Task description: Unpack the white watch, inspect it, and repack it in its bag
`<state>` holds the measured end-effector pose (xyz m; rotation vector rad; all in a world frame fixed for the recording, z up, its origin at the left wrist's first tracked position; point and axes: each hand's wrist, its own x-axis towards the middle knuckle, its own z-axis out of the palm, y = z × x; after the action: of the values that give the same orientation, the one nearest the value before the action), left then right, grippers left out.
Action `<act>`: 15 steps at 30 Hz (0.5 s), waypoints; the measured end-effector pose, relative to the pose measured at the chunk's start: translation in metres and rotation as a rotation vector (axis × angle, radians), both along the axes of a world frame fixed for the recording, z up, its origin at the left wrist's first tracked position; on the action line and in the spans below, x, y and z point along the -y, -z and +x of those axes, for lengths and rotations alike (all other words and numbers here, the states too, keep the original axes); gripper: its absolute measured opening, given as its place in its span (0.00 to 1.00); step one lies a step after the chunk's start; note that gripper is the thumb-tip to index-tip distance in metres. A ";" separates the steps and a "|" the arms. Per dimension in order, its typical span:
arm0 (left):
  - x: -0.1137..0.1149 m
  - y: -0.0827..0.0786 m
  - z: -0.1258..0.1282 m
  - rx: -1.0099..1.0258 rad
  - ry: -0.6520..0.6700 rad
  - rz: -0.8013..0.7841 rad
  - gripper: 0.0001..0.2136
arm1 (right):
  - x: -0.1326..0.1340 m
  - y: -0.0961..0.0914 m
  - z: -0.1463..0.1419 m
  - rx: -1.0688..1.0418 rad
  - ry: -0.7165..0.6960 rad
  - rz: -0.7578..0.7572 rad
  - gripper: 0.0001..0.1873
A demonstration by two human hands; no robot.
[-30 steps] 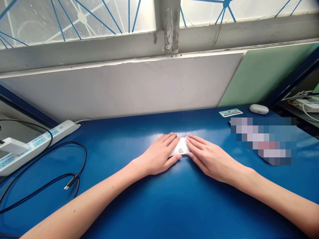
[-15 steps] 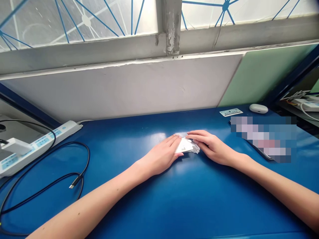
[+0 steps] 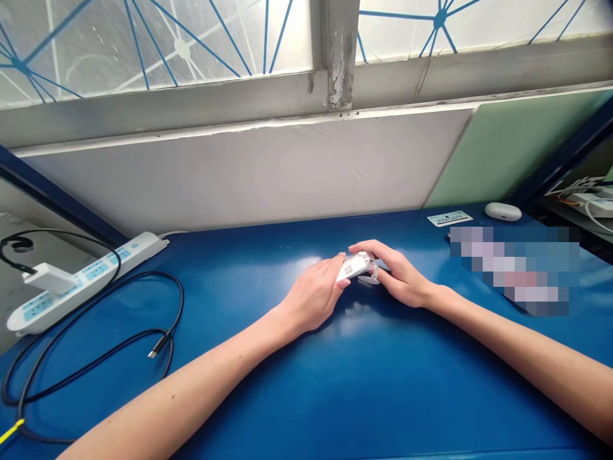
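Note:
A small white box [image 3: 353, 267] with a dark square code printed on it is tilted just above the blue tabletop. My left hand [image 3: 316, 291] wraps around its left end, thumb underneath and fingers over the top. At its right end, my right hand [image 3: 395, 275] curls its thumb and index finger around a piece of clear plastic [image 3: 371, 276], which looks like wrapping. Part of the box lies hidden behind my left fingers. Whether the plastic is still joined to the box I cannot tell.
On the left, a white power strip [image 3: 138, 246] carries a white plug adapter [image 3: 52, 281] and a looped black cable [image 3: 179, 300]. At the back right lie a white card [image 3: 450, 219], a white earbud case [image 3: 502, 211] and a blurred-out dark-edged flat object [image 3: 517, 271].
Both hands have lifted and tilted the white box, so its printed code now shows. My right fingers have closed in on the clear plastic at its end. The view has shifted slightly.

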<state>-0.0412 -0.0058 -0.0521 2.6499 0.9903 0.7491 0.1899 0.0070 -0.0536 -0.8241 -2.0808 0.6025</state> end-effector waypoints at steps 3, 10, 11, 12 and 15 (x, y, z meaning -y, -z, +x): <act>0.000 -0.007 -0.001 0.076 0.049 -0.082 0.24 | 0.003 -0.001 0.002 -0.101 0.067 -0.057 0.15; -0.001 -0.016 -0.001 0.048 0.164 -0.158 0.25 | 0.010 -0.009 0.003 -0.271 0.212 -0.034 0.09; -0.001 -0.016 -0.001 0.039 0.163 -0.156 0.24 | 0.011 -0.010 0.003 -0.303 0.238 -0.048 0.09; -0.001 -0.015 -0.001 0.030 0.151 -0.156 0.24 | 0.012 -0.012 0.003 -0.334 0.268 -0.065 0.10; -0.001 -0.010 -0.002 0.005 0.058 -0.163 0.27 | 0.010 -0.017 0.005 -0.422 0.366 -0.118 0.12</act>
<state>-0.0428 -0.0049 -0.0418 2.5237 0.9265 0.6332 0.1950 -0.0030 -0.0363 -1.0163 -1.4815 0.6357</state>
